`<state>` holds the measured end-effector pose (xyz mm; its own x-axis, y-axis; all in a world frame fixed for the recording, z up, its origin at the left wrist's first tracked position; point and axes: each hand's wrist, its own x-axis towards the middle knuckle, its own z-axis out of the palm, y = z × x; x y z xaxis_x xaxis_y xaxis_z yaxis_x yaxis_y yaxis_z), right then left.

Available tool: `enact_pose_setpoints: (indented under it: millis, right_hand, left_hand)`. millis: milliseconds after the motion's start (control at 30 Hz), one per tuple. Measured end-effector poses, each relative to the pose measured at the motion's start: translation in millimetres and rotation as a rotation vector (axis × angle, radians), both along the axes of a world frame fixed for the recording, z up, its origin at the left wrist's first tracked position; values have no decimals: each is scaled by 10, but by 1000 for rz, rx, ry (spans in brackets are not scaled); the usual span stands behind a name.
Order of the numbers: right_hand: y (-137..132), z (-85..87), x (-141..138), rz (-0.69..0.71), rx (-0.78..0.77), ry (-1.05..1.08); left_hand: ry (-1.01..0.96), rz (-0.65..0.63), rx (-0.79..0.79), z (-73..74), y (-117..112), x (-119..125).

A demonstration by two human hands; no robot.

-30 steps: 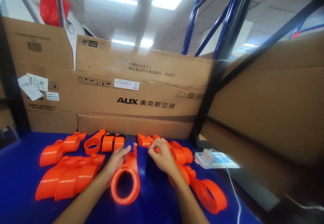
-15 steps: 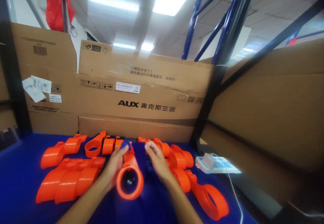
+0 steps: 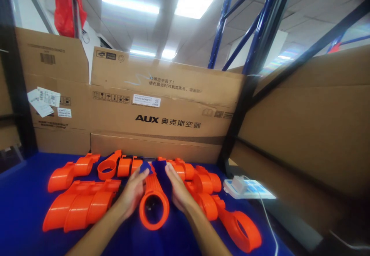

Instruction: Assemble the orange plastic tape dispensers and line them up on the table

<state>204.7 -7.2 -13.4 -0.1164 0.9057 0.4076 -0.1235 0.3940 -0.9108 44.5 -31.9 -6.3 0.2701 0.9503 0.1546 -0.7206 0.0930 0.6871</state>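
Head view: from where I stand, the left hand (image 3: 133,192) pinches a blue tab (image 3: 145,166) at the top of an orange holder (image 3: 153,188), thumb over it, and the holder's round ring points toward the person, just above the blue counter (image 3: 21,196). The right hand (image 3: 178,190) has its thumb at the edge of a dark blue piece (image 3: 160,167) beside the holder; I cannot tell whether it grips it. More orange rings (image 3: 79,206) lie on both sides.

Behind stands a cardboard panel (image 3: 115,113) with bold black "AUX 奥克斯空调". Higher up, smaller print reads "请在搬运时对我温柔些, 谢谢您!", under a line ending "辛苦了!". On the same panel, a white label (image 3: 147,100) shows "25"; its finer print is too small to read. Further left, overlapping paper stickers (image 3: 42,101) carry blurred writing. At the right edge sits a white power strip (image 3: 256,189) with a plug (image 3: 239,184) and cord.
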Motion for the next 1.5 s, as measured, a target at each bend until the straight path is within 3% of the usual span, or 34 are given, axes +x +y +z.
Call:
enact_pose_setpoints:
  millis: [133,400,767,1000,1233,1400,1500]
  right_hand:
    - [-29,73,62,70,-11,-39]
    - [-122,232,138,-32,280,-316]
    - [-109,212,130,-82,318,-354]
    - [-129,162,122,20,359,-380]
    - [-170,218,164,-237,604,-636]
    - [-173,155,168,-400,803,-816]
    - [-171,113,151,-475,901,-857]
  left_hand:
    - [48,100,6,-73,68,-24]
    - [160,255,107,-98,49,-15]
    - [174,277,150,-129,91,-29]
    - [162,225,227,-94,51,-83]
    - [194,192,249,-86,79,-61]
    - [343,373,275,-170,147,-59]
    - [362,380,322,-185,157,-82]
